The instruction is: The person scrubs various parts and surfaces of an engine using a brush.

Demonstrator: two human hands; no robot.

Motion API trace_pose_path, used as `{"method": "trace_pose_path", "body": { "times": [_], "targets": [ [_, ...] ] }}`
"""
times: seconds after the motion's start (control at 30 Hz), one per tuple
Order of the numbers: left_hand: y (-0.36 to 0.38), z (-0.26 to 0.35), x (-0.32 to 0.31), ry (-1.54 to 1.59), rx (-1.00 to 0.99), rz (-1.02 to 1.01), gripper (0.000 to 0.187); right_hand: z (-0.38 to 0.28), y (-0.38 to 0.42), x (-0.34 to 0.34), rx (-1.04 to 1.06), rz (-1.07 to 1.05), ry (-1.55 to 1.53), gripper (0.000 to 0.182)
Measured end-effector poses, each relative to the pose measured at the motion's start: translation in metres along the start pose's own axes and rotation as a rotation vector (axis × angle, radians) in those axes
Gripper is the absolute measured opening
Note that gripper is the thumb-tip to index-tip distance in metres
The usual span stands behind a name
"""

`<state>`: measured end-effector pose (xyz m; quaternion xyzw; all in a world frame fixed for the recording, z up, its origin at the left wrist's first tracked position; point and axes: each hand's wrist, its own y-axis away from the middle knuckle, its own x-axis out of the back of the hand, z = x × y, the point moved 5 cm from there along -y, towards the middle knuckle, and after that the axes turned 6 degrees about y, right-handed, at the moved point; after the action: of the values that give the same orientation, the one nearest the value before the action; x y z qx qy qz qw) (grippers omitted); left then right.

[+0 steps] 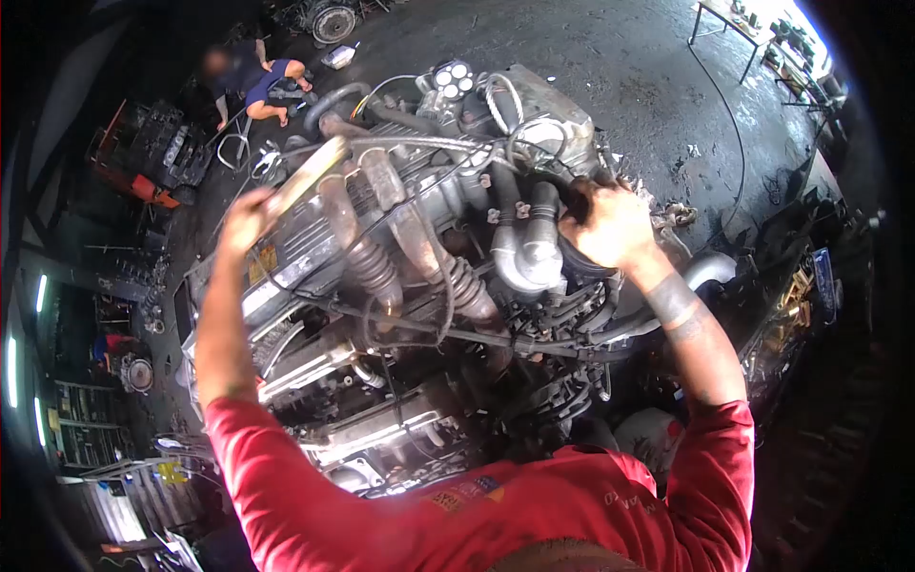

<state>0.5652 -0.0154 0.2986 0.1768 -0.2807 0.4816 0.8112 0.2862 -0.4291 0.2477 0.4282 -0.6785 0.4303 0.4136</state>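
At the far left, lit tubes [41, 294] shine above a rack [88, 419], and farther up stands an orange and dark machine [152, 143]. Beside that machine another person [265, 81] sits low, in dark clothes, with bare feet. The left hand [248, 219] is raised near the left side of the large engine [410, 195], its grip wrapped around the lower end of a pale bar [307, 176]; the bar tilts up to the right, its far end over the engine near a rusty pipe, and blur hides whether it touches anything. Two rusty pipes with ribbed sections [384, 181] slant down across the engine's middle, with thin cables looping over them. Right of these, a silvery U-shaped pipe [527, 265] curves down, just beside the right hand [610, 224]. That hand reaches onto the engine at a dark round part [589, 262], fingers bent toward the pipework; the glare and the hand's own back hide the fingertips, so whether its grip pinches anything cannot be told. Farther right, a black cable [736, 129] lies along the stained floor, a counter [734, 23] with small items stands at the top, and brass-coloured pieces [796, 296] lie heaped below.
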Motion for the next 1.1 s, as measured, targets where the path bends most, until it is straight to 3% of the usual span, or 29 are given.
{"method": "trace_pose_path", "body": {
  "times": [0.1,0.17,0.23,0.3,0.37,0.43,0.53,0.57,0.63,0.7,0.73,0.77,0.83,0.9,0.93,0.97,1.1],
  "targets": [
    [-0.044,0.057,-0.078,-0.119,-0.118,-0.118,0.013,-0.001,0.002,0.000,0.039,0.053,0.025,0.039],
    [-0.054,0.061,-0.063,-0.059,-0.169,-0.185,0.015,0.000,0.003,0.004,0.048,0.057,-0.006,0.043],
    [-0.044,0.044,-0.014,-0.305,-0.115,-0.130,0.014,0.001,0.002,0.002,0.039,0.055,-0.005,0.045],
    [-0.026,0.009,0.023,-0.028,0.228,0.019,0.015,0.003,0.001,-0.001,0.005,0.040,0.025,0.046],
    [-0.030,0.029,-0.015,-0.128,0.071,0.025,0.020,-0.001,0.001,0.000,0.027,0.093,0.039,0.045],
    [-0.050,0.045,-0.063,-0.088,-0.316,-0.082,0.013,0.000,0.001,0.000,-0.009,0.017,0.000,0.044],
    [-0.050,0.052,-0.065,-0.257,-0.058,-0.133,0.013,0.001,0.005,0.003,0.033,0.125,0.009,0.043],
    [-0.038,0.055,-0.051,-0.329,-0.180,-0.088,0.016,0.002,0.004,0.003,0.038,0.133,0.010,0.042],
    [-0.012,0.040,-0.012,-0.226,0.073,-0.019,0.019,0.002,0.002,0.000,0.013,0.085,-0.007,0.042],
    [-0.005,0.006,-0.002,-0.068,0.194,0.010,0.021,0.004,0.000,-0.003,-0.024,0.052,-0.040,0.043],
    [0.003,0.021,-0.017,-0.167,0.030,0.037,0.015,0.003,0.002,-0.005,-0.026,0.035,-0.024,0.044],
    [0.008,0.030,-0.025,-0.305,0.086,0.042,0.020,0.004,0.001,-0.004,-0.028,0.033,0.000,0.044],
    [0.035,0.055,-0.036,-0.387,-0.110,0.183,0.040,0.003,0.005,0.001,-0.019,0.071,0.015,0.045],
    [0.078,0.070,-0.049,-0.138,0.040,0.297,0.062,0.001,0.004,0.003,-0.014,-0.012,0.007,0.042],
    [0.103,0.087,-0.067,-0.057,0.025,0.241,0.070,0.003,0.003,-0.002,-0.008,-0.009,0.039,0.045],
    [0.129,0.104,-0.078,-0.179,0.143,0.226,0.072,0.004,0.002,-0.002,-0.003,-0.002,0.035,0.045],
    [0.169,0.109,-0.095,-0.150,0.279,0.328,0.059,0.000,0.005,0.000,0.032,0.032,0.029,0.048]
  ]
}}
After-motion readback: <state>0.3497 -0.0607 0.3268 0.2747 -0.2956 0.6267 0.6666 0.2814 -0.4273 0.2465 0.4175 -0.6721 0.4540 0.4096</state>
